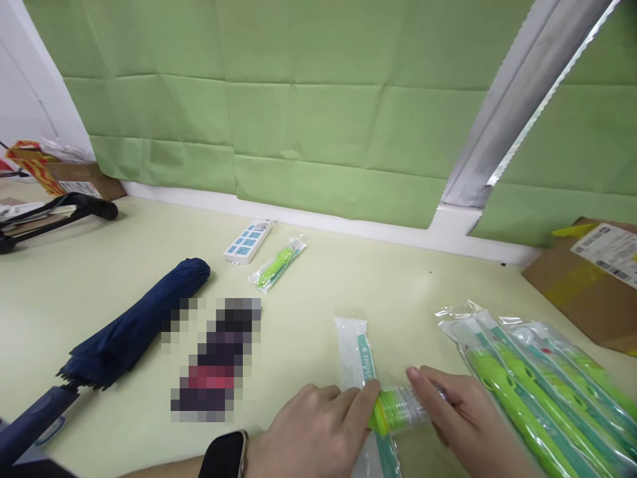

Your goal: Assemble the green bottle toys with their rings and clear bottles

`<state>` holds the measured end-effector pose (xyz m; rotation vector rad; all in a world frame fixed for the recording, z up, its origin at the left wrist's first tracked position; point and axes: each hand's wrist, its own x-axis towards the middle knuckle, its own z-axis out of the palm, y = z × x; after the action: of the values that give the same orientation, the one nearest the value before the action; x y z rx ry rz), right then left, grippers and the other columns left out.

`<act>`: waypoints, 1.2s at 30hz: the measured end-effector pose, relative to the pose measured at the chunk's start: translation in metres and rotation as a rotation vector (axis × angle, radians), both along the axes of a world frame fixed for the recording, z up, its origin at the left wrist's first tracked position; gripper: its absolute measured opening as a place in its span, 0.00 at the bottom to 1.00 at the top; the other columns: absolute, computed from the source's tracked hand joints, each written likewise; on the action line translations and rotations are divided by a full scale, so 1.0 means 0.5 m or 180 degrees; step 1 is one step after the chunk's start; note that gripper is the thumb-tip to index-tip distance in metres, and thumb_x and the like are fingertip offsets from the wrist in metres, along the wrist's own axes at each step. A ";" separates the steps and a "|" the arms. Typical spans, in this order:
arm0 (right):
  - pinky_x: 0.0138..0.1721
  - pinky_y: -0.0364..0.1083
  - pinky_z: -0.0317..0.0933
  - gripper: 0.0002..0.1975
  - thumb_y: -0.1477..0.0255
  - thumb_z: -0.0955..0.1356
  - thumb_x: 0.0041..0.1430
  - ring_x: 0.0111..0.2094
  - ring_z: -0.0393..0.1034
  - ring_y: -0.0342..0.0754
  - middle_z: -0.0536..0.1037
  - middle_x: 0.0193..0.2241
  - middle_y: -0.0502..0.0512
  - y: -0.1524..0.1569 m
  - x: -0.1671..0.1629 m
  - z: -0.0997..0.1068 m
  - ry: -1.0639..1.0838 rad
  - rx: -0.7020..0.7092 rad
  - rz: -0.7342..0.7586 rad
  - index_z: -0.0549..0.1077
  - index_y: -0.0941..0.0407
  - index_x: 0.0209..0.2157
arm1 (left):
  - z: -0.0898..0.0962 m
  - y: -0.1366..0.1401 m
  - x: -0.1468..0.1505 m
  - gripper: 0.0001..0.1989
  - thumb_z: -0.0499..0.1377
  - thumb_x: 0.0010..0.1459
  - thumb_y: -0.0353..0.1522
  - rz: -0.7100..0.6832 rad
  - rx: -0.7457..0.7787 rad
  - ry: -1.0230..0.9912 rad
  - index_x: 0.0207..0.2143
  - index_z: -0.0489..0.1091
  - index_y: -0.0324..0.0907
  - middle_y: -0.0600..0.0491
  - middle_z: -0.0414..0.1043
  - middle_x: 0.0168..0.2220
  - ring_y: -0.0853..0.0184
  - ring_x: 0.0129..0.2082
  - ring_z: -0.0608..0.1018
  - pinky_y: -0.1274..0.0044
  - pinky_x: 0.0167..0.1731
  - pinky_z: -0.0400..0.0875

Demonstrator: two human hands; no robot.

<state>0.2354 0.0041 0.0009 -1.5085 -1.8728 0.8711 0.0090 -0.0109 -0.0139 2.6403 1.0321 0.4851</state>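
Note:
A bright green and clear ribbed plastic cylinder [397,409] lies crosswise between my two hands. My left hand [313,431], with a dark smartwatch on its wrist, is closed around the green end. My right hand [460,415] has its thumb and fingers closed at the clear end. Beneath the left fingers and the cylinder lies a flat clear plastic sleeve [353,348] with a teal printed strip. Part of the cylinder is hidden by the fingers.
Several bagged green plastic items [527,385] lie at right, beside a cardboard box [592,292]. Farther back are a single bagged green item [276,265] and a white power strip [249,241]. A folded navy umbrella [139,318] and a blurred dark object [219,362] lie left.

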 end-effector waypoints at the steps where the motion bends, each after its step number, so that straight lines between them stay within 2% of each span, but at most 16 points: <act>1: 0.23 0.44 0.52 0.26 0.53 0.59 0.68 0.20 0.55 0.44 0.57 0.17 0.45 -0.001 0.002 -0.001 0.0015 0.0042 0.0013 0.54 0.52 0.19 | 0.007 0.002 -0.001 0.26 0.56 0.60 0.25 0.0106 -0.0332 -0.0187 0.61 0.62 0.35 0.43 0.79 0.38 0.56 0.30 0.80 0.70 0.25 0.74; 4: 0.29 0.43 0.64 0.17 0.55 0.64 0.66 0.28 0.70 0.48 0.75 0.26 0.50 -0.006 0.013 0.000 0.0098 0.0240 0.0016 0.72 0.52 0.30 | 0.028 0.014 -0.008 0.15 0.61 0.58 0.34 0.0410 -0.2030 -0.1086 0.48 0.72 0.42 0.53 0.74 0.31 0.66 0.25 0.75 0.77 0.23 0.69; 6: 0.30 0.43 0.68 0.13 0.57 0.66 0.64 0.32 0.74 0.49 0.80 0.33 0.52 -0.009 0.019 0.005 0.0137 0.0501 0.0114 0.75 0.51 0.40 | 0.038 0.021 -0.011 0.14 0.64 0.56 0.39 0.0172 -0.3311 -0.1602 0.42 0.73 0.41 0.58 0.67 0.25 0.72 0.19 0.69 0.80 0.18 0.63; 8: 0.27 0.41 0.66 0.11 0.59 0.66 0.65 0.28 0.73 0.47 0.79 0.28 0.50 -0.012 0.021 0.008 0.0128 0.0710 0.0256 0.75 0.50 0.34 | 0.046 0.023 -0.012 0.13 0.65 0.55 0.39 -0.0098 -0.3792 -0.1904 0.37 0.72 0.39 0.60 0.63 0.23 0.74 0.18 0.65 0.81 0.16 0.57; 11: 0.23 0.41 0.61 0.17 0.62 0.64 0.67 0.22 0.67 0.44 0.73 0.20 0.46 -0.013 0.017 0.008 0.0032 0.0735 0.0302 0.72 0.51 0.25 | 0.063 0.016 -0.011 0.06 0.65 0.53 0.33 0.0075 -0.3107 -0.1894 0.30 0.72 0.39 0.60 0.60 0.23 0.74 0.24 0.64 0.81 0.22 0.55; 15: 0.23 0.41 0.57 0.20 0.63 0.61 0.69 0.21 0.62 0.43 0.66 0.19 0.45 -0.012 0.009 -0.003 -0.0134 0.0621 0.0182 0.65 0.53 0.22 | 0.080 0.003 -0.008 0.12 0.64 0.56 0.35 0.0509 -0.2361 -0.0949 0.42 0.76 0.41 0.56 0.70 0.28 0.69 0.26 0.71 0.80 0.23 0.62; 17: 0.22 0.40 0.55 0.20 0.63 0.59 0.70 0.21 0.58 0.43 0.60 0.19 0.44 -0.012 0.005 -0.009 -0.0202 0.0555 0.0097 0.59 0.52 0.22 | 0.069 -0.001 -0.004 0.18 0.62 0.60 0.33 0.0289 -0.1817 -0.0452 0.52 0.72 0.39 0.50 0.77 0.34 0.63 0.28 0.76 0.77 0.25 0.69; 19: 0.22 0.40 0.53 0.20 0.64 0.58 0.70 0.22 0.54 0.42 0.55 0.20 0.43 -0.011 0.001 -0.014 -0.0255 0.0500 0.0011 0.54 0.52 0.22 | 0.045 -0.005 0.000 0.24 0.59 0.63 0.30 -0.0065 -0.0837 0.0033 0.60 0.64 0.30 0.41 0.80 0.39 0.56 0.31 0.80 0.71 0.27 0.73; 22: 0.20 0.39 0.52 0.19 0.66 0.58 0.70 0.21 0.52 0.42 0.51 0.20 0.43 -0.009 -0.006 -0.019 -0.0314 0.0466 -0.0040 0.50 0.51 0.23 | 0.014 -0.011 0.006 0.27 0.55 0.66 0.27 -0.0204 0.0270 0.0514 0.63 0.57 0.23 0.35 0.79 0.42 0.51 0.32 0.81 0.67 0.23 0.74; 23: 0.20 0.39 0.52 0.19 0.66 0.58 0.70 0.21 0.53 0.42 0.51 0.20 0.43 -0.008 -0.007 -0.020 -0.0324 0.0491 -0.0039 0.50 0.51 0.23 | 0.011 -0.012 0.006 0.27 0.55 0.66 0.27 -0.0208 0.0289 0.0503 0.64 0.57 0.22 0.35 0.79 0.42 0.51 0.32 0.81 0.67 0.23 0.73; 25: 0.19 0.40 0.52 0.21 0.66 0.58 0.70 0.20 0.54 0.41 0.52 0.19 0.43 -0.008 -0.009 -0.018 -0.0321 0.0615 -0.0035 0.51 0.51 0.22 | 0.018 -0.008 0.003 0.25 0.58 0.64 0.27 -0.0081 -0.0247 0.0163 0.62 0.61 0.26 0.39 0.79 0.40 0.55 0.30 0.80 0.71 0.23 0.71; 28: 0.21 0.40 0.56 0.19 0.65 0.61 0.70 0.20 0.61 0.41 0.62 0.18 0.43 -0.013 -0.006 -0.007 -0.0249 0.0978 0.0104 0.62 0.52 0.22 | 0.042 0.006 -0.006 0.09 0.60 0.61 0.32 0.0237 -0.2122 -0.0988 0.43 0.74 0.38 0.54 0.73 0.28 0.69 0.24 0.72 0.79 0.21 0.62; 30: 0.24 0.39 0.60 0.14 0.66 0.63 0.68 0.22 0.66 0.42 0.71 0.22 0.45 -0.017 -0.002 0.001 -0.0190 0.1240 0.0292 0.70 0.52 0.27 | 0.051 0.017 -0.011 0.09 0.63 0.59 0.36 -0.0027 -0.3384 -0.1703 0.33 0.73 0.39 0.58 0.66 0.24 0.74 0.21 0.66 0.81 0.20 0.58; 31: 0.25 0.39 0.60 0.12 0.67 0.64 0.68 0.23 0.67 0.42 0.72 0.23 0.45 -0.020 0.000 0.004 -0.0200 0.1381 0.0383 0.71 0.51 0.29 | 0.054 0.021 -0.012 0.10 0.63 0.58 0.37 -0.0182 -0.3749 -0.1913 0.30 0.71 0.39 0.59 0.64 0.23 0.75 0.20 0.65 0.81 0.20 0.56; 33: 0.23 0.39 0.58 0.13 0.69 0.63 0.68 0.21 0.64 0.40 0.68 0.21 0.44 -0.023 0.003 0.004 -0.0311 0.1625 0.0450 0.67 0.52 0.27 | 0.057 0.022 -0.012 0.11 0.65 0.56 0.36 -0.0273 -0.3863 -0.2064 0.27 0.68 0.40 0.60 0.61 0.23 0.75 0.21 0.63 0.80 0.20 0.53; 36: 0.20 0.40 0.52 0.18 0.71 0.63 0.68 0.18 0.57 0.39 0.59 0.19 0.42 -0.023 0.004 -0.008 -0.0529 0.1725 0.0313 0.57 0.52 0.23 | 0.068 0.012 -0.011 0.13 0.64 0.55 0.33 0.0101 -0.3220 -0.1800 0.23 0.63 0.41 0.61 0.55 0.22 0.75 0.23 0.60 0.80 0.21 0.51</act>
<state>0.2373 -0.0076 -0.0029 -1.1829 -2.0960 0.2404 0.0035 -0.0050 0.0202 1.4791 0.8120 0.4906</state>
